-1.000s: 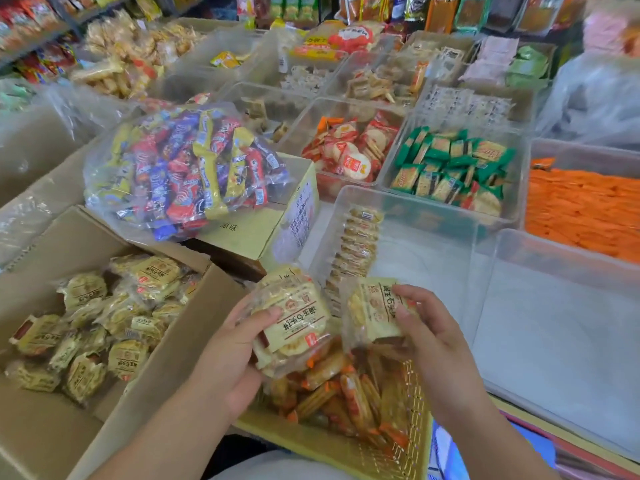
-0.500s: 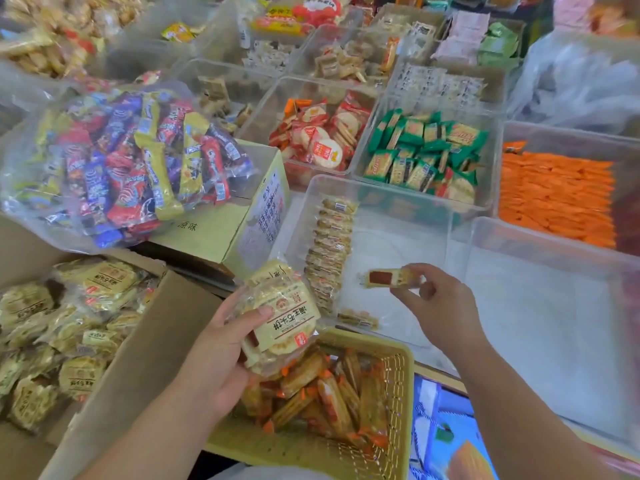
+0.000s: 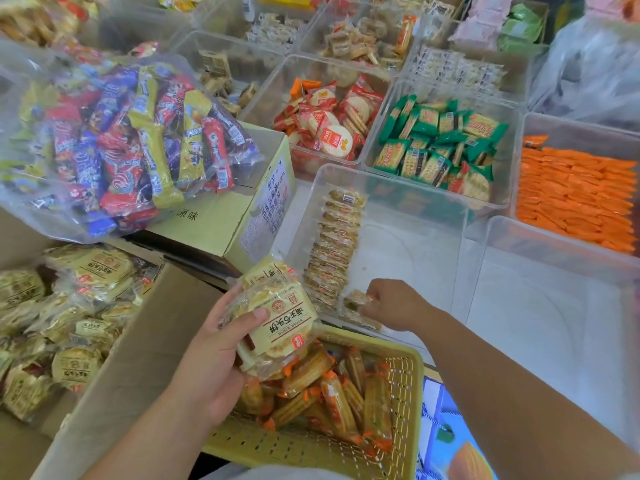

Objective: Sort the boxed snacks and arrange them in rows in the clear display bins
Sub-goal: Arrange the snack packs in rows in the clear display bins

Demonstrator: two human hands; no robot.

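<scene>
One row of clear-wrapped cracker packets (image 3: 334, 251) lines the clear plastic bin (image 3: 391, 183); right hand (image 3: 398, 304) pinches another packet (image 3: 356, 299) beside its near end; left hand (image 3: 211, 358) grips a yellow-labelled stack (image 3: 277, 317); plenty left to place.

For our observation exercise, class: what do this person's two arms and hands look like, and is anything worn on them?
The left forearm and right forearm are bare to the frame edge: no sleeve, watch or bracelet shows. The left hand and right hand wear no gloves, and no rings are visible. The left thumbnail looks short and unpainted.
</scene>
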